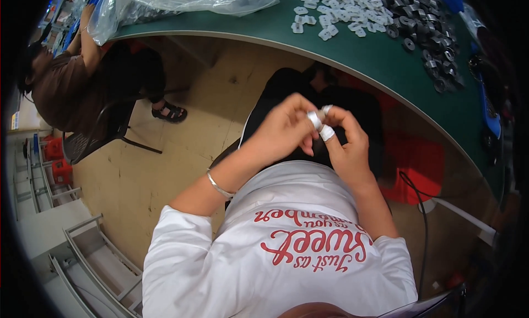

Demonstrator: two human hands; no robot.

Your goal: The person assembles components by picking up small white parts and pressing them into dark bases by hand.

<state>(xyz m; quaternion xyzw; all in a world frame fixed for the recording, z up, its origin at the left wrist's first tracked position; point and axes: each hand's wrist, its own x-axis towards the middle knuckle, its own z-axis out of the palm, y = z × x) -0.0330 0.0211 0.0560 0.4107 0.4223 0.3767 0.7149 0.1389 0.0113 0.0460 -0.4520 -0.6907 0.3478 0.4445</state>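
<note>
Over my lap, my left hand point(282, 129) and my right hand point(349, 148) meet at the fingertips. White finger tape point(314, 119) wraps a digit of my left hand. On my right hand, white tape point(327, 133) covers the thumb, and another white wrap point(327, 109) sits at the index fingertip. The fingers of both hands are bent and pinched close together. Whatever lies between them, if anything, is too small and hidden to name. A silvery bracelet point(219, 186) circles my left wrist.
Beyond my knees curves a green table point(242, 23) holding white plastic pieces point(344, 12), black round parts point(427, 28) and a clear plastic bag point(165, 6). A seated person point(71, 89) works at the left. A red stool point(416, 169) and a black cable point(424, 230) are at my right.
</note>
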